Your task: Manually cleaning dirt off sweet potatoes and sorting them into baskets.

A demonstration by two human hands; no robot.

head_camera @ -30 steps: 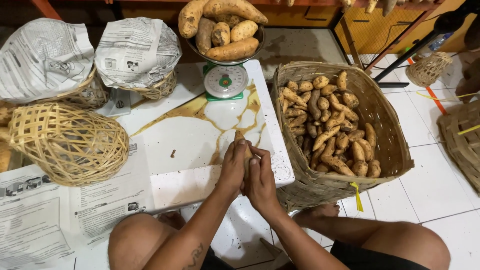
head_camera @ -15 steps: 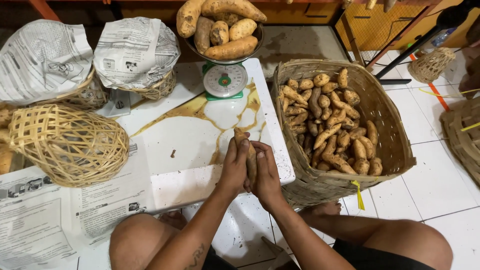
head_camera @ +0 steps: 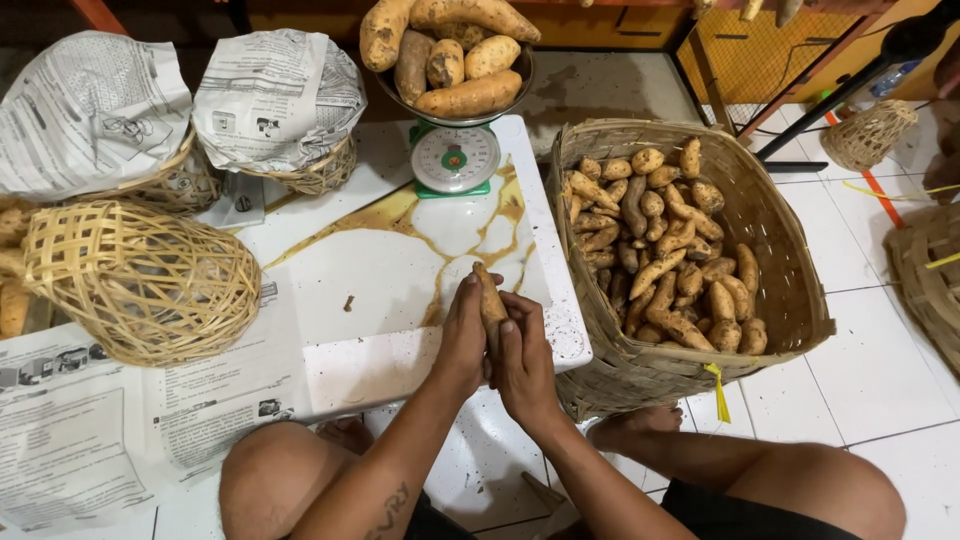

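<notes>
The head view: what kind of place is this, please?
Probably a small produce sorting or packing spot on a tiled floor. A kitchen scale bears sweet potatoes, a big woven basket holds many more, and both hands grip one sweet potato over a low white table.

Produce stall, weighing scale (head_camera: 456,157), sweet-potato basket (head_camera: 780,250)

Views: 1, the head camera.
Position: above the low white table (head_camera: 400,270), worn by the seated person.
Facing: steeply down and forward, toward the weighing scale (head_camera: 455,158).
Nearness: close; forearms and knees fill the bottom edge.
Right side: woven basket (head_camera: 780,260) on tiled floor.
</notes>
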